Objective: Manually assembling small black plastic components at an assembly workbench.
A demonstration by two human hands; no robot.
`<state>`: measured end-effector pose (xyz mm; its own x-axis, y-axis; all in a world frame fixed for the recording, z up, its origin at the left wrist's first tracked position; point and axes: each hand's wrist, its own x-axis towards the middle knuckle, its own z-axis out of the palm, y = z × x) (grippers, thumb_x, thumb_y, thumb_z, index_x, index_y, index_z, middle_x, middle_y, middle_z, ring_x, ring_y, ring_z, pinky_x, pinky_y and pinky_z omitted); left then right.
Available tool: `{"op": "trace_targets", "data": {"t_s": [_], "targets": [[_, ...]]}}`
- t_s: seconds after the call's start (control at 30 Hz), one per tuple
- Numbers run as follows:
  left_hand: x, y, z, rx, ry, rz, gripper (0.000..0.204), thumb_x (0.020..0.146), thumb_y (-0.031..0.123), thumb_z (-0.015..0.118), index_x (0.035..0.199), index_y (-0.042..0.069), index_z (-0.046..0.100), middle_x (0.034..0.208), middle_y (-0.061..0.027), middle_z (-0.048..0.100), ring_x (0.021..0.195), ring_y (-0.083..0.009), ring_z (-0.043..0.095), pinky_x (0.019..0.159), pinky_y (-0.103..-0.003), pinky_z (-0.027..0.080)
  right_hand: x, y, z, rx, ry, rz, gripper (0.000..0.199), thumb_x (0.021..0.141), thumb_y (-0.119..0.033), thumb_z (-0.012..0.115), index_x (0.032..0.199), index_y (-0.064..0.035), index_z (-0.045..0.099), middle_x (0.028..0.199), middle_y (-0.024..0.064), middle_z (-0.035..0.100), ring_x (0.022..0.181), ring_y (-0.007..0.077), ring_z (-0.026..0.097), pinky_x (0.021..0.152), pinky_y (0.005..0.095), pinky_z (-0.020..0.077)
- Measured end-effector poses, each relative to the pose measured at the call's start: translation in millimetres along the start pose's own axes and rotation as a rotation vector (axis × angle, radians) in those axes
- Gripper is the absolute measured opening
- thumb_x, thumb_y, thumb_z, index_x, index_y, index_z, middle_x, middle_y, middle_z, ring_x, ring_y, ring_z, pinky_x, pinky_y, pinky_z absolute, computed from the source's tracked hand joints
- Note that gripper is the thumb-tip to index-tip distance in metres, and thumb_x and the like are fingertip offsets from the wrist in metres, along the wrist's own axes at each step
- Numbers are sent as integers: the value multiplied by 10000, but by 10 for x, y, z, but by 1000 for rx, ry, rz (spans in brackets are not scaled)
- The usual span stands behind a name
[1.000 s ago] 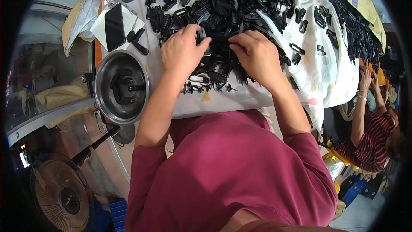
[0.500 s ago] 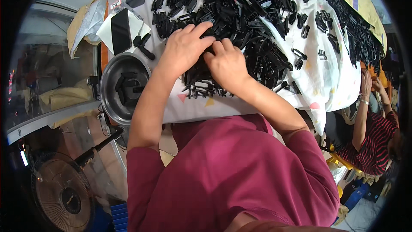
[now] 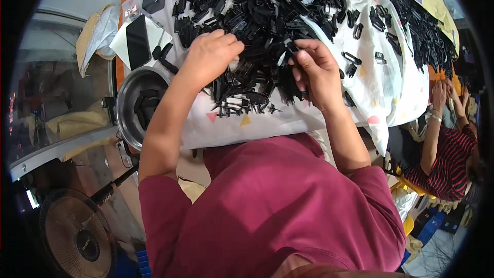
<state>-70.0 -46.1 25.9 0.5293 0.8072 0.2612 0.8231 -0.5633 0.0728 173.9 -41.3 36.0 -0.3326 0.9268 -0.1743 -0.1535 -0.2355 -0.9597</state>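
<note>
Head view, looking down. A large heap of small black plastic clips covers a white cloth printed with small coloured triangles, spread over the surface. The left hand rests knuckles-up on the near edge of the heap, fingers curled down among the pieces; whether it holds any cannot be told. The right hand pinches one black clip between thumb and fingertips, just above the heap. Judged by look: the clips are light, stiff, smooth moulded parts, apt to snag in one another; best taken singly by the narrow body, fingertip pinch. A round metal bowl at the left holds a few clips. Beyond it lie a dark flat phone on white paper and a crumpled tan bag. No label is legible. A second person in a striped sleeve works at the right.
</note>
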Motion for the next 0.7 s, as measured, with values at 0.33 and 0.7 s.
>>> {"op": "trace_targets", "data": {"t_s": [0.33, 0.7], "targets": [[-23, 352, -149, -1131, 358, -583, 235, 723, 99, 714, 921, 43, 601, 932, -7, 609, 841, -124, 562, 740, -260, 459, -50, -149, 137, 439, -164, 72, 201, 847, -52, 569, 1039, 4, 548, 784, 85, 569, 644, 136, 562, 459, 203, 490], [-29, 722, -255, -989, 504, -412, 288, 705, 40, 732, 978, 23, 643, 882, -20, 640, 763, -80, 555, 673, -220, 446, -70, -368, 160, 280, -157, 235, 61, 825, -84, 619, 817, -25, 608, 617, 26, 541, 444, 68, 452, 318, 177, 273]]}}
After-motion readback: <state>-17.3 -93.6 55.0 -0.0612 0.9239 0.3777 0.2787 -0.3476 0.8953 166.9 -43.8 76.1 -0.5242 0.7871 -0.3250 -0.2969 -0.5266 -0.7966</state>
